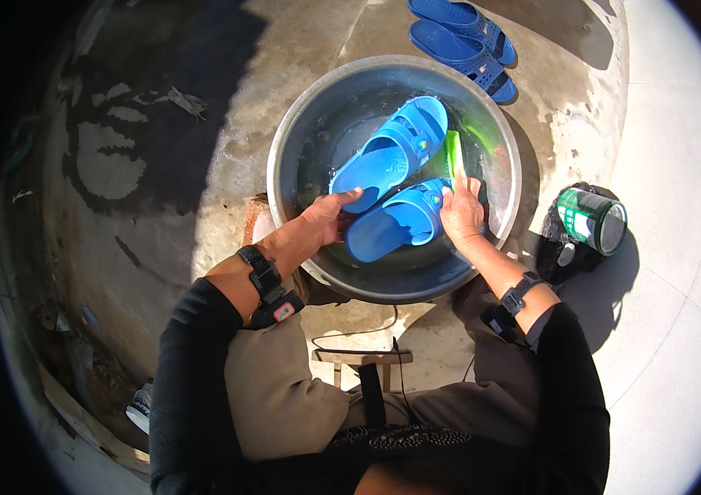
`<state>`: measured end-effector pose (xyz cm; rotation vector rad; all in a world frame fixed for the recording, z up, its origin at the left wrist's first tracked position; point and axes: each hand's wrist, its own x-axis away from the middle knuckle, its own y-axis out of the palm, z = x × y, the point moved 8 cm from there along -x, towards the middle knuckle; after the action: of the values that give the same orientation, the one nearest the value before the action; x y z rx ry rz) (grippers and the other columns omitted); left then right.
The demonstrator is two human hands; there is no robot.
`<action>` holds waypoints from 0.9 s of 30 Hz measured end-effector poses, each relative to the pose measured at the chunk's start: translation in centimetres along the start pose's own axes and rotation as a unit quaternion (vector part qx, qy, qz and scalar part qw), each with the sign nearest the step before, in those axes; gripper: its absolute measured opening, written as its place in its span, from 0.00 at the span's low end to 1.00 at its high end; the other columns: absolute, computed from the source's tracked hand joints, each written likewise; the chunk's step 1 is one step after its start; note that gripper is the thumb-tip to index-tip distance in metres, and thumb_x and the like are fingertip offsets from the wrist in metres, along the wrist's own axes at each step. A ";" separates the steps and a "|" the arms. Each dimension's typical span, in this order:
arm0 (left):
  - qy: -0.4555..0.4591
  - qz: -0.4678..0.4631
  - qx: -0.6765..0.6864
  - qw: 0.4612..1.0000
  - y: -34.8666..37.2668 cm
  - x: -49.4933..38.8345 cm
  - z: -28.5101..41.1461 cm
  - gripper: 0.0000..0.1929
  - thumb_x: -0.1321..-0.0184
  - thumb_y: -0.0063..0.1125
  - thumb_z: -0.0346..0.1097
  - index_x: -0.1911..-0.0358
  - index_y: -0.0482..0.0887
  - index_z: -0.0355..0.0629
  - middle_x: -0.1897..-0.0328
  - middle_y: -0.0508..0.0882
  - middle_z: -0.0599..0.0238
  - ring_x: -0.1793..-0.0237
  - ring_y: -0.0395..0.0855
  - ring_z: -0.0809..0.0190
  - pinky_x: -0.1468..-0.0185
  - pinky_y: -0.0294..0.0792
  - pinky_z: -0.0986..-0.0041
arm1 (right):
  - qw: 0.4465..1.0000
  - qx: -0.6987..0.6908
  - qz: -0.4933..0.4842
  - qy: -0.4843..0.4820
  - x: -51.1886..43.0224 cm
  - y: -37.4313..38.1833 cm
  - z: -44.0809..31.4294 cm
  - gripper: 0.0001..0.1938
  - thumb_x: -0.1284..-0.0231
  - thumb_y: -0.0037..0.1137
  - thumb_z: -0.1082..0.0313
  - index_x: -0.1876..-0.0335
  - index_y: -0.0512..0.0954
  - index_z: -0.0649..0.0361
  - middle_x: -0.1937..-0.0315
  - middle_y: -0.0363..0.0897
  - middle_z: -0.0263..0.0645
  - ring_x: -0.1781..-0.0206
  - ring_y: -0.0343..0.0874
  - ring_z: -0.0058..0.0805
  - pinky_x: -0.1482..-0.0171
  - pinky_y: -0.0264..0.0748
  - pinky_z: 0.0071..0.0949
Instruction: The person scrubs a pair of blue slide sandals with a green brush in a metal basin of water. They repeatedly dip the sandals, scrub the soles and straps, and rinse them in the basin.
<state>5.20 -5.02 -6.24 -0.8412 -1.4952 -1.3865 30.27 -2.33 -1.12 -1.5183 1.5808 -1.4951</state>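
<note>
A round metal basin (284, 130) holding water stands before me, with two light blue plastic slippers inside. My left hand (326, 216) grips the heel end of the upper slipper (391, 148), its thumb over the rim of the sole. The lower slipper (381, 232) lies beside it, nearer to me. In my right hand (464, 209) is a bright green brush (453, 151), pointing away from me, close to the lower slipper's toe; whether it touches the slipper cannot be told.
Dark blue slippers (465, 55) sit on the wet concrete beyond the basin. A green can (592, 221) lies on a black plastic bag (549, 241) at the right. A small wooden stool (360, 357) shows between my legs. A shoe (140, 408) is at the lower left.
</note>
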 end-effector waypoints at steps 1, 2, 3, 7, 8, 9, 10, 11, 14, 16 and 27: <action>0.012 0.018 -0.018 1.000 0.0 -0.3 0.1 0.45 0.51 0.70 0.48 0.34 0.57 0.37 0.39 0.70 0.47 0.41 0.71 0.43 0.40 0.62 0.43 | 1.000 -0.007 -0.027 -0.007 0.3 0.8 -0.2 0.28 0.41 0.52 0.65 0.34 0.59 0.55 0.53 0.65 0.47 0.51 0.73 0.50 0.56 0.76 0.44; 0.034 0.040 -0.030 0.998 0.0 -0.6 0.3 0.44 0.51 0.70 0.47 0.34 0.57 0.36 0.41 0.72 0.46 0.43 0.73 0.43 0.42 0.65 0.44 | 0.999 0.012 -0.033 -0.014 0.3 1.1 -0.3 0.28 0.40 0.52 0.64 0.34 0.59 0.55 0.51 0.65 0.47 0.51 0.74 0.50 0.56 0.76 0.45; 0.045 0.072 -0.045 0.995 -0.3 -0.8 0.6 0.43 0.50 0.69 0.46 0.35 0.57 0.35 0.43 0.73 0.46 0.45 0.75 0.43 0.44 0.68 0.44 | 0.997 0.028 -0.077 -0.018 0.5 2.1 -0.3 0.28 0.40 0.51 0.63 0.34 0.59 0.55 0.50 0.65 0.47 0.51 0.74 0.50 0.56 0.76 0.45; 0.111 0.188 0.007 0.976 -2.9 -0.6 2.0 0.41 0.51 0.70 0.47 0.38 0.62 0.33 0.44 0.74 0.44 0.48 0.76 0.42 0.45 0.70 0.44 | 0.999 0.040 -0.029 -0.016 -1.3 1.4 0.5 0.23 0.40 0.51 0.63 0.39 0.62 0.53 0.52 0.69 0.52 0.56 0.76 0.54 0.55 0.75 0.46; 0.098 0.142 0.019 0.985 -3.1 -0.8 2.2 0.41 0.53 0.72 0.46 0.39 0.64 0.33 0.42 0.73 0.46 0.48 0.77 0.42 0.47 0.72 0.45 | 0.999 0.004 0.036 -0.024 -1.5 0.3 0.6 0.23 0.41 0.52 0.62 0.40 0.63 0.53 0.53 0.70 0.52 0.56 0.76 0.55 0.55 0.74 0.48; 0.079 0.112 -0.028 0.990 -3.2 -0.9 2.0 0.43 0.54 0.73 0.46 0.38 0.63 0.33 0.44 0.74 0.47 0.48 0.77 0.42 0.50 0.73 0.47 | 0.999 0.007 0.043 -0.008 -1.8 0.3 1.1 0.25 0.42 0.53 0.61 0.39 0.63 0.51 0.53 0.71 0.53 0.56 0.77 0.55 0.54 0.73 0.49; 0.059 0.081 -0.075 0.992 -3.3 -0.9 1.5 0.44 0.55 0.73 0.46 0.38 0.61 0.33 0.45 0.75 0.47 0.49 0.77 0.42 0.53 0.74 0.48 | 1.000 -0.013 0.015 -0.005 -1.9 0.8 1.3 0.25 0.42 0.53 0.61 0.38 0.63 0.50 0.53 0.72 0.53 0.55 0.77 0.55 0.54 0.73 0.48; 0.039 0.051 -0.123 0.990 -3.4 -1.0 1.0 0.46 0.57 0.74 0.45 0.38 0.59 0.32 0.47 0.75 0.47 0.49 0.78 0.43 0.56 0.75 0.50 | 0.999 -0.034 0.004 0.014 -1.9 1.1 1.7 0.26 0.43 0.53 0.60 0.38 0.63 0.50 0.53 0.73 0.54 0.54 0.77 0.54 0.53 0.73 0.47; 0.038 0.028 -0.169 0.985 -3.2 -1.2 0.1 0.40 0.56 0.72 0.38 0.39 0.64 0.34 0.48 0.78 0.49 0.54 0.80 0.47 0.60 0.74 0.53 | 0.991 0.021 -0.128 0.036 -1.5 3.0 2.3 0.28 0.41 0.51 0.58 0.34 0.61 0.50 0.53 0.74 0.56 0.50 0.76 0.53 0.49 0.72 0.45; 0.091 0.028 -0.223 0.970 -2.7 -1.0 0.9 0.33 0.55 0.71 0.35 0.44 0.71 0.33 0.54 0.80 0.51 0.57 0.80 0.51 0.59 0.74 0.57 | 0.991 0.052 -0.126 0.009 -1.7 2.3 2.1 0.29 0.41 0.51 0.57 0.33 0.60 0.49 0.53 0.74 0.57 0.50 0.76 0.53 0.49 0.72 0.45; 0.416 0.138 -0.469 0.766 3.0 5.7 6.9 0.19 0.55 0.67 0.37 0.57 0.84 0.40 0.71 0.85 0.51 0.68 0.85 0.51 0.60 0.75 0.66 | 0.978 -0.107 -0.179 -0.014 0.2 -5.1 3.0 0.21 0.36 0.47 0.67 0.37 0.70 0.44 0.61 0.78 0.55 0.58 0.79 0.48 0.54 0.73 0.35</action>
<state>4.76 1.64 0.37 -0.7744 0.0824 -1.9061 34.79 -2.49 2.73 -2.0248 1.5527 -1.5139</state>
